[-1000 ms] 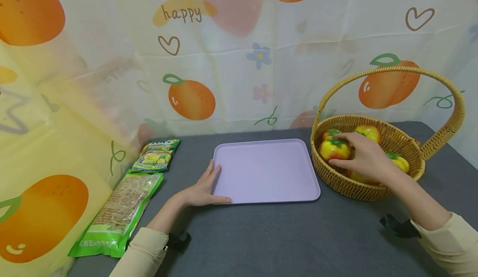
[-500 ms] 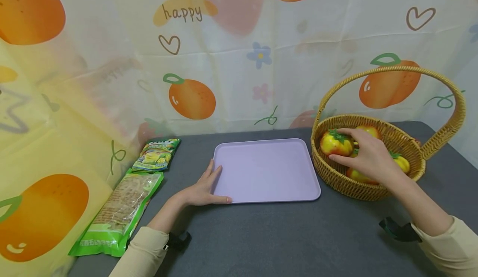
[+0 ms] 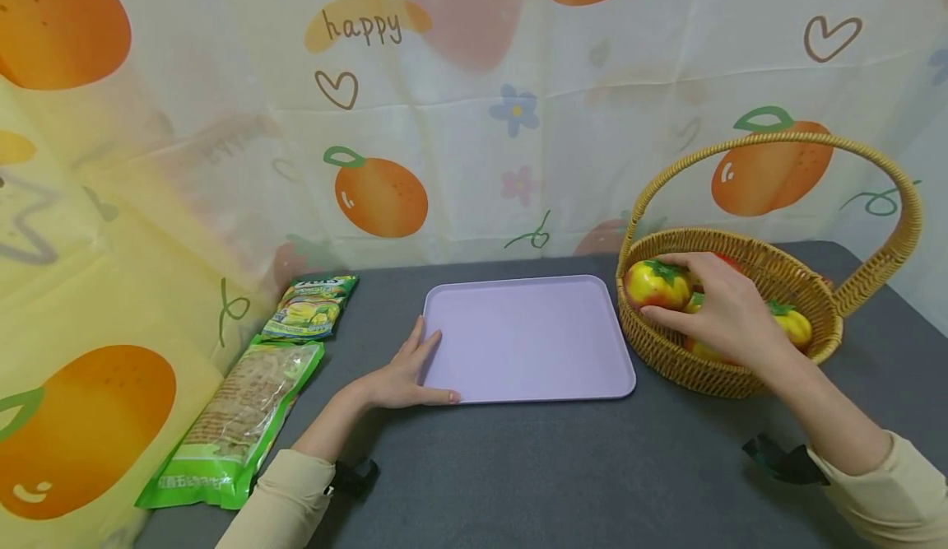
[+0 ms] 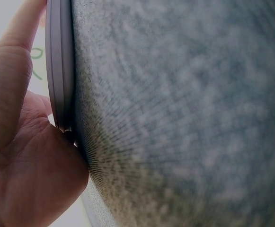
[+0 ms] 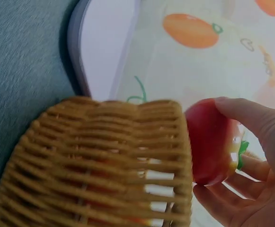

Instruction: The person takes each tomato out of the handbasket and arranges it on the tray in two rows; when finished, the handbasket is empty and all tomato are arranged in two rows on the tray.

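Observation:
My right hand (image 3: 729,306) pinches a glossy yellow-and-red fruit with a green leafy top (image 3: 657,285), thumb on one side and fingers on the other. It is held at the left rim of the wicker basket (image 3: 666,372); the right wrist view shows its red side (image 5: 208,142) above the weave. More such fruit, like the yellow one (image 3: 791,327), lie in the basket, partly covered by my hand. My left hand (image 3: 400,378) rests against the near left corner of the lilac tray (image 3: 529,339), fingers spread along its left edge and thumb along its front edge.
On the left lie a green snack packet (image 3: 311,309) and a longer green-edged clear bag (image 3: 237,409). The basket's tall handle (image 3: 770,139) arches over its opening. A fruit-printed cloth (image 3: 459,121) hangs behind the dark grey table (image 3: 548,475).
My right hand has lifted the fruit from among the others and shifted it slightly left to the basket's rim. The left hand and tray stay put.

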